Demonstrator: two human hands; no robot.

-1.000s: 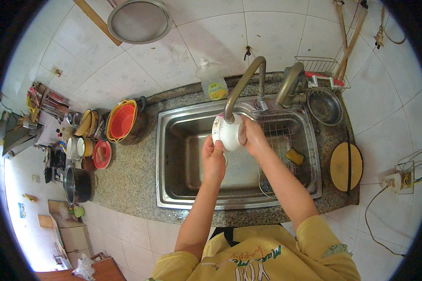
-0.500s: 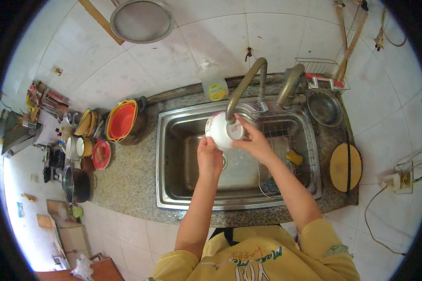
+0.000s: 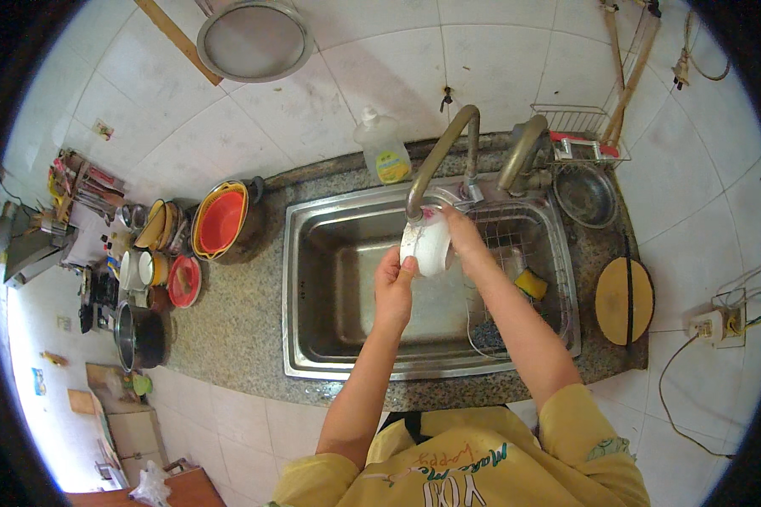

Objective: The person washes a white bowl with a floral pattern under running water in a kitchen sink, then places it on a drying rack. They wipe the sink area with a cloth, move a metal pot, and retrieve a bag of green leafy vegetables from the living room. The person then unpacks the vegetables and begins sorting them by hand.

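Note:
A white bowl (image 3: 432,247) with a pink pattern is tilted under the spout of the curved faucet (image 3: 445,150). My left hand (image 3: 392,283) grips its left side, thumb on the outer wall. On its right side, my right hand (image 3: 462,232) holds the rim, and some of those fingers are hidden behind the bowl. Both hands are above the stainless steel sink (image 3: 334,291). A wire rack (image 3: 503,228) lies in the sink's right part, with a yellow and green sponge (image 3: 530,284) and a dark scouring pad (image 3: 488,335) near it.
Behind the sink stands a clear soap bottle (image 3: 385,148). To the left are a red basin (image 3: 221,221), a dark pot (image 3: 138,334) and several bowls. A dark metal bowl (image 3: 585,196) and a round wooden board (image 3: 624,302) sit at the right.
The bowl has turned in my hands, from its base facing right to its patterned inside showing near the spout. Both hands have shifted slightly to the right.

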